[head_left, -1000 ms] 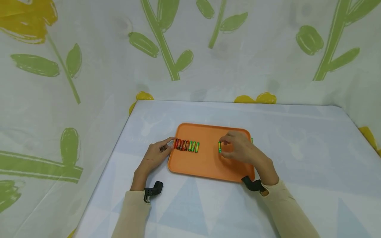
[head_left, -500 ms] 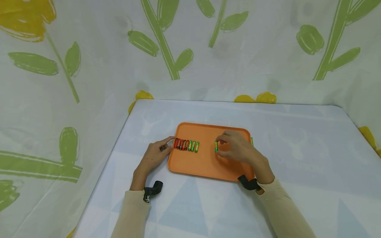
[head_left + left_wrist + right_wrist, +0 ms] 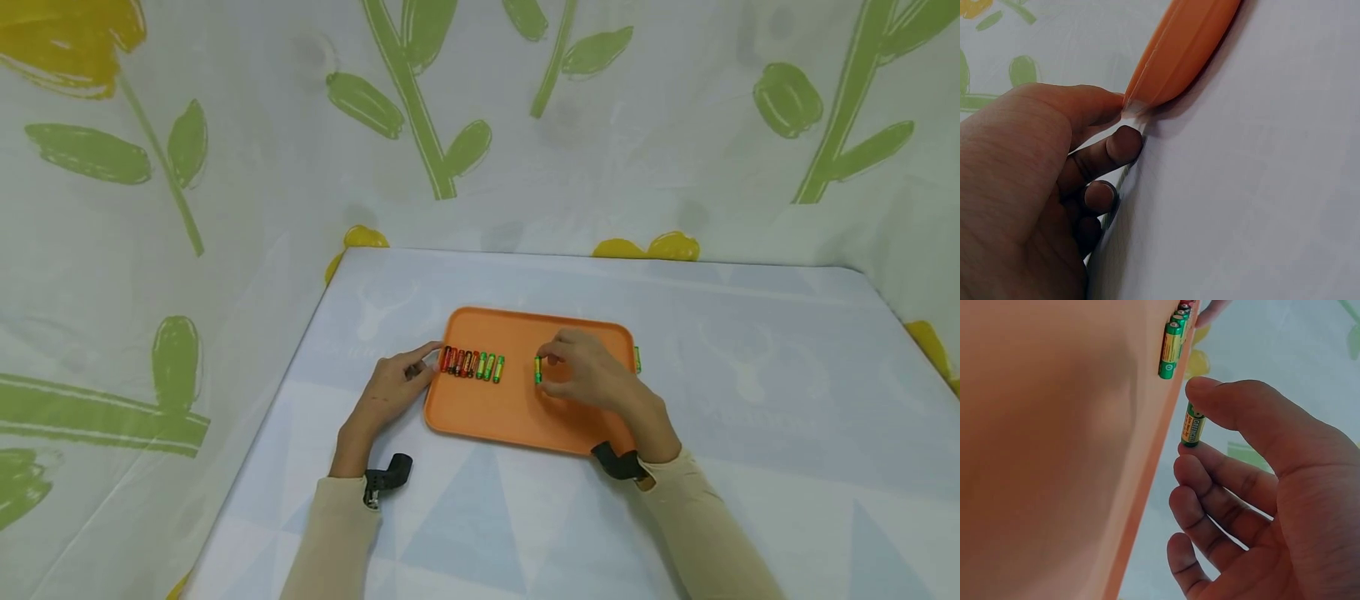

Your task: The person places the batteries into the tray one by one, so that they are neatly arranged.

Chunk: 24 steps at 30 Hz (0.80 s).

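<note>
My right hand [image 3: 588,371] pinches a green-and-yellow battery [image 3: 1194,425] by its ends between thumb and index finger, over the right half of the orange tray [image 3: 517,417]. The other fingers lie loosely bent below it in the right wrist view. Left of it on the tray is a side-by-side row: several red batteries [image 3: 460,362], then three green batteries [image 3: 490,367]. My left hand [image 3: 393,387] holds the tray's left rim, thumb and index finger beside the outermost red battery. In the left wrist view its thumb meets the tray edge, the lower fingers curled beneath.
Another green battery [image 3: 637,358] shows at the tray's right rim, just behind the right hand. The tray lies on a table with a pale patterned cloth [image 3: 750,400]. A leaf-printed curtain [image 3: 262,167] hangs behind and to the left.
My right hand has moved left across the tray with the battery, a little nearer the row. The left hand and the row have kept their places.
</note>
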{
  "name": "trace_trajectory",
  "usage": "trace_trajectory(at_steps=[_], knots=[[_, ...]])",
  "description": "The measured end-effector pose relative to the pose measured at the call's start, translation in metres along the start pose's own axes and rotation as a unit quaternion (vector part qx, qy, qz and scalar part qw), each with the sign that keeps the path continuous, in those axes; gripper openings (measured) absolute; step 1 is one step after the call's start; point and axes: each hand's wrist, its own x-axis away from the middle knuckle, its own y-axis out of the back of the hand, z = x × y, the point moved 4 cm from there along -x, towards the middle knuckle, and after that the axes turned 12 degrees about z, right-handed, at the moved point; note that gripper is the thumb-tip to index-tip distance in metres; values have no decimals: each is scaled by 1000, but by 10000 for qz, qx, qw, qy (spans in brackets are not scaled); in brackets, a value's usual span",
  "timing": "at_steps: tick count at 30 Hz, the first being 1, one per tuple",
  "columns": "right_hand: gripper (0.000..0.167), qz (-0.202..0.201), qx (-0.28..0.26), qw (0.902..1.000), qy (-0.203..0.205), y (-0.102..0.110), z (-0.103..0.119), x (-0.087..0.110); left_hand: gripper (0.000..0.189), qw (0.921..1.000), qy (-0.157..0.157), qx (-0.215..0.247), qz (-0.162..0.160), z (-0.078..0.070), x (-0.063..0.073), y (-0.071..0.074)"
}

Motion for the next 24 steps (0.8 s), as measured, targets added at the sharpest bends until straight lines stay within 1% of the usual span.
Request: trace_trajectory(at_steps=[4,7,9,12,14,21,24], knots=[[36,-67,38,10000,8,-1,1,-3,40,9999,92,60,41,0,-2,-1],[36,-57,12,10000,-10,-2,3,-6,41,9999,65,105,45,0,-3,-2],[35,0,-11,9999,-109,-3,4,-8,41,9999,43,113,37,0,-3,-2],[36,52,-70,9995,-312,-3,5,-9,41,9999,91,108,50,0,-3,-2],[36,67,-64,9993,-371,-4,6,-11,41,9999,133,86,53,0,-3,-1],[36,90,-71,9993,-365,-8,10,-17,42,10000,58,-9,36,1,-2,0],[36,108,-15,9992,-390,-10,12,-20,42,10000,87,-18,23,2,-2,0]])
